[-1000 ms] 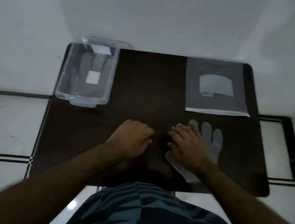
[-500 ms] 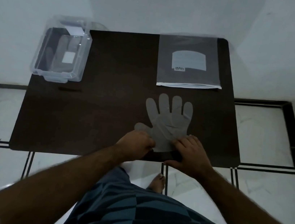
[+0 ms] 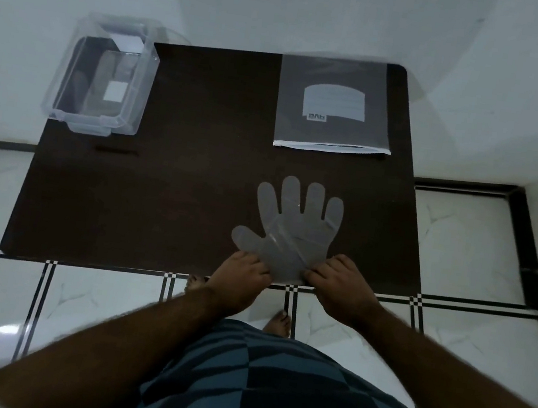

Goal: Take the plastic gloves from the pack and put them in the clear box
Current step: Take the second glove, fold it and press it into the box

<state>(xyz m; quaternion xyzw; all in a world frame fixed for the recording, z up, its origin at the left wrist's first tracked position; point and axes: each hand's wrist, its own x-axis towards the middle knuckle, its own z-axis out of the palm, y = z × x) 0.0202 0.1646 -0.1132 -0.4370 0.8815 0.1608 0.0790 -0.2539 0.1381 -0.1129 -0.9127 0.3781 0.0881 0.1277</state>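
Observation:
A translucent plastic glove point(image 3: 295, 228) lies flat on the dark table point(image 3: 165, 196), fingers pointing away from me. My left hand point(image 3: 240, 276) pinches the glove's cuff at its left corner. My right hand point(image 3: 339, 286) pinches the cuff's right corner, near the table's front edge. The glove pack point(image 3: 335, 106), a grey flat bag with a pale label, lies at the back right with its open end toward me. The clear box point(image 3: 106, 73) stands at the back left corner, and a glove shape shows faintly inside it.
The table stands against a white wall, on a white tiled floor with black stripes. The clear box overhangs the table's left edge. My bare feet point(image 3: 275, 322) show just below the table's front edge.
Both hands drew back toward the front edge, uncovering the glove, which now lies spread out flat. They now pinch its cuff. My head has pulled back, so the table looks farther away.

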